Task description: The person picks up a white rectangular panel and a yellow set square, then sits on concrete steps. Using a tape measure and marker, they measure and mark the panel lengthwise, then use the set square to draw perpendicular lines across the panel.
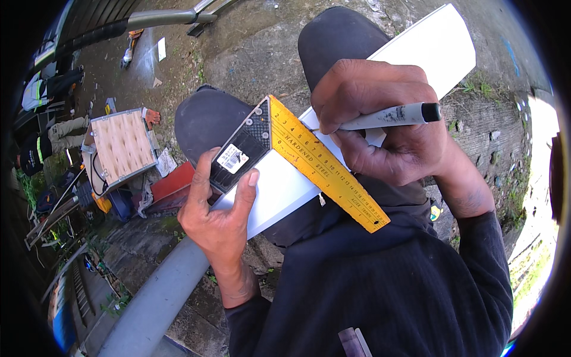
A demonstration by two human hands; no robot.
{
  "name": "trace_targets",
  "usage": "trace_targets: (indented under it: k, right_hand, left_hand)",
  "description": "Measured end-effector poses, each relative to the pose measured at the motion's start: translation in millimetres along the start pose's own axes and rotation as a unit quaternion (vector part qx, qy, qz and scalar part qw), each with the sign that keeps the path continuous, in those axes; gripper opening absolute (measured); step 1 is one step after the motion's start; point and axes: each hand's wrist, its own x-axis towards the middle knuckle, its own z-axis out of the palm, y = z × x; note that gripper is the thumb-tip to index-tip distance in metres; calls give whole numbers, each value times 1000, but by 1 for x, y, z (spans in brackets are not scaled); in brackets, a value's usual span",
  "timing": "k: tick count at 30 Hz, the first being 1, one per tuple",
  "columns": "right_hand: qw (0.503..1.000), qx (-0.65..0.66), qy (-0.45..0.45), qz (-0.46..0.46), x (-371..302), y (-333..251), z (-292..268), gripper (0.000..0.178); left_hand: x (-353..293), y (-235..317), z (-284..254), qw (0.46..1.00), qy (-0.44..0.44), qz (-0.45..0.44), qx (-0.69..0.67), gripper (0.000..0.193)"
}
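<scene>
A long white panel (437,50) lies slantwise across my lap, over my dark-trousered knees. Across it rests a try square with a yellow ruled blade (327,165) and a black stock (257,134) bearing a white label. My left hand (217,220) pinches the stock's lower end against the panel, thumb on one side and fingers on the other. In my right hand (377,86) is a marker pen (386,116) with a white barrel and black end. Its tip points at the panel beside the blade's upper edge; whether it touches I cannot tell.
A wooden-topped case (124,149) stands at the left, with a red box (172,183) beside it. Another person's gloved hand (153,117) is near the case. A grey pipe (157,297) passes under my left forearm. An orange power tool (131,47) lies on the ground.
</scene>
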Motion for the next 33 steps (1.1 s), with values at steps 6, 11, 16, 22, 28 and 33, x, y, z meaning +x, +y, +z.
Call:
trace_targets:
  k: [6, 11, 16, 22, 28, 33]
  right_hand:
    - [998, 11, -43, 34, -2, -2, -5, 15]
    - [1000, 8, 3, -7, 1, 2, 1, 15]
    - [999, 15, -34, 35, -1, -2, -3, 16]
    - [1000, 21, -7, 8, 2, 1, -1, 16]
    - [997, 17, -55, 41, -1, -2, -6, 16]
    - [997, 74, 20, -12, -1, 1, -9, 11]
  left_hand:
    - [1, 1, 1, 1000, -3, -2, -4, 54]
    - [1, 1, -1, 1000, -4, -5, -4, 53]
    - [1, 0, 0, 1000, -3, -10, -8, 53]
    - [0, -1, 1, 1000, -4, -18, -9, 53]
    - [0, -1, 3, 1000, -6, -15, -12, 53]
    - [1, -5, 2, 999, -15, -26, -15, 54]
